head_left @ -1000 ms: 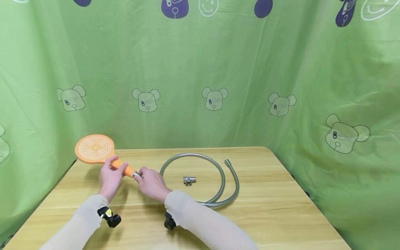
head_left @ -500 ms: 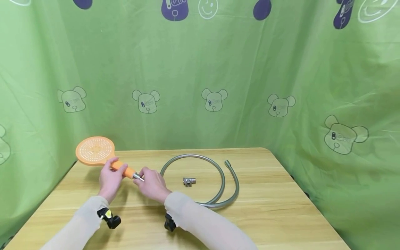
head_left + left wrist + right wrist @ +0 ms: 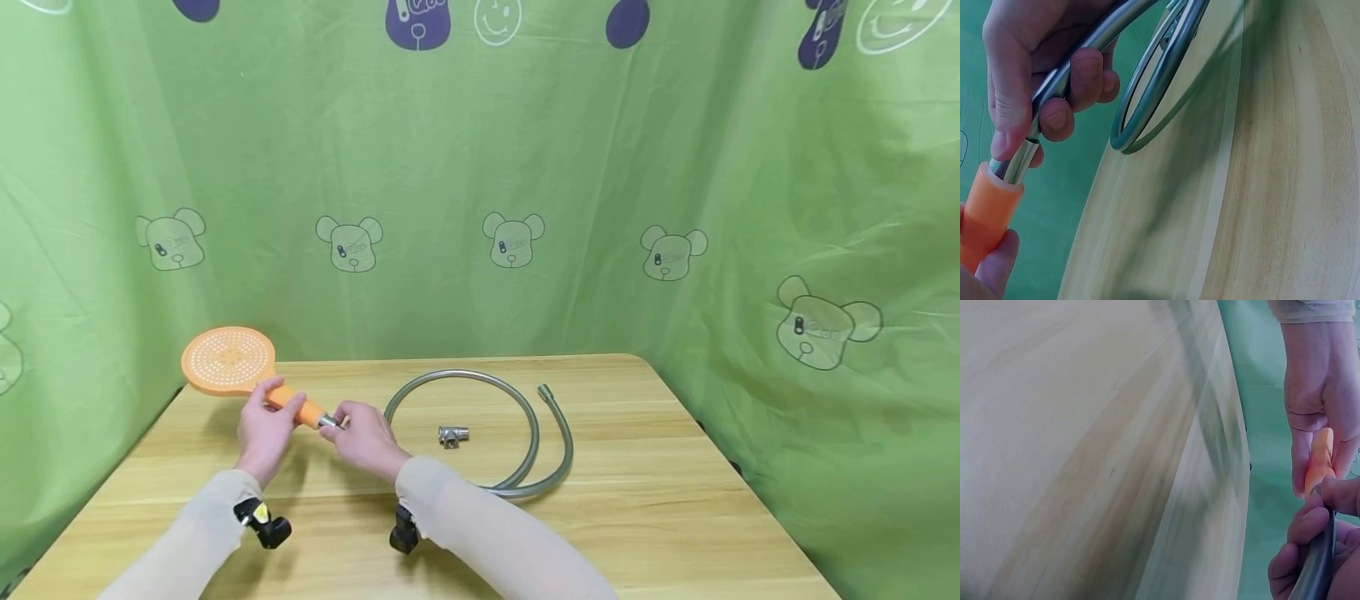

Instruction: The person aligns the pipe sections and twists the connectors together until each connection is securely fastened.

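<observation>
An orange shower head (image 3: 228,360) with a round, perforated face is held over the table's left side. My left hand (image 3: 264,433) grips its handle (image 3: 988,215), thumb on one side and fingers on the other. My right hand (image 3: 367,437) pinches the metal connector (image 3: 1022,159) of the shower hose at the handle's end, fingers curled round hose and connector. In the left wrist view the connector sits right at the handle's opening. The grey shower hose (image 3: 537,433) runs from my right hand into a loop on the table, its free end (image 3: 545,392) lying at the right.
A small metal tee valve (image 3: 453,437) lies on the wooden table (image 3: 637,517) inside the hose loop. Green curtains (image 3: 450,125) printed with bear faces stand behind the table and along both sides. Each wrist carries a small black camera (image 3: 272,530).
The right fingers have shifted slightly around the hose connector at the handle's end. The left hand and shower head stay nearly in place.
</observation>
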Motion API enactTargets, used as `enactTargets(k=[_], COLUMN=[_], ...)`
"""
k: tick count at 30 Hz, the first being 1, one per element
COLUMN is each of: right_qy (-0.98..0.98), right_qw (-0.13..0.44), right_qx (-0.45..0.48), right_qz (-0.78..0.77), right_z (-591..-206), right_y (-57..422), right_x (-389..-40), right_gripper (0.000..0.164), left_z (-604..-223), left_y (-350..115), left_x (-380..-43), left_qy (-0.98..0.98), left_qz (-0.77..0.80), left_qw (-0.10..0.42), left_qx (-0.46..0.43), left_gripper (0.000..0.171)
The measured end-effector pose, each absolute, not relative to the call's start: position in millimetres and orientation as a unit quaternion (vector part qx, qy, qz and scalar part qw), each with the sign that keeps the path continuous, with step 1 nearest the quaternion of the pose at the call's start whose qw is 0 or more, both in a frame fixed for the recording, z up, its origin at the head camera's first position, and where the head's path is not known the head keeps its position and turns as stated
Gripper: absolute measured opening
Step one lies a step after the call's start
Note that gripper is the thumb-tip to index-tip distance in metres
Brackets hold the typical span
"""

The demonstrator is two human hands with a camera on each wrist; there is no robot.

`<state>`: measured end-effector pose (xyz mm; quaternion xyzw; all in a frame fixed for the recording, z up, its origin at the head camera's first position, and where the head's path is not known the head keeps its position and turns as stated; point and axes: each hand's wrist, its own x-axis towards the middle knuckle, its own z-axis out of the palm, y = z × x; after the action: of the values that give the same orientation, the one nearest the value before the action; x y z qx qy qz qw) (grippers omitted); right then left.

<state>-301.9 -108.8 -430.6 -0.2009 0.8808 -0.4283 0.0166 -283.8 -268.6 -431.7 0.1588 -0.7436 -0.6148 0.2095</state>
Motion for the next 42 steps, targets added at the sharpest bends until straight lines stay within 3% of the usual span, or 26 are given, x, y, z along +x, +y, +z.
enactTargets(k=[13, 29, 42], right_qy=[0.842, 0.816, 0.838], right_qw=[0.082, 0.112, 0.115], right_qx=[-0.179, -0.157, -0.162], right_qz=[-0.503, -0.545, -0.509], right_z=[-431.6, -431.7, -433.3], right_y=[-109.1, -108.9, -109.1], right_x=[-307.5, -308.5, -304.9], right_gripper=[0.019, 0.019, 0.019], left_z=[-431.9, -433.5, -435.5], left_y=[-267.9, -267.2, -270.7], left_x=[-286.3, -285.7, -284.1], left_qy=[-0.724, -0.72, -0.727], left_qz=[-0.639, -0.645, -0.646], left_qw=[0.201, 0.203, 0.171], left_qx=[0.163, 0.157, 0.157], left_gripper=[0.058, 0.055, 0.06])
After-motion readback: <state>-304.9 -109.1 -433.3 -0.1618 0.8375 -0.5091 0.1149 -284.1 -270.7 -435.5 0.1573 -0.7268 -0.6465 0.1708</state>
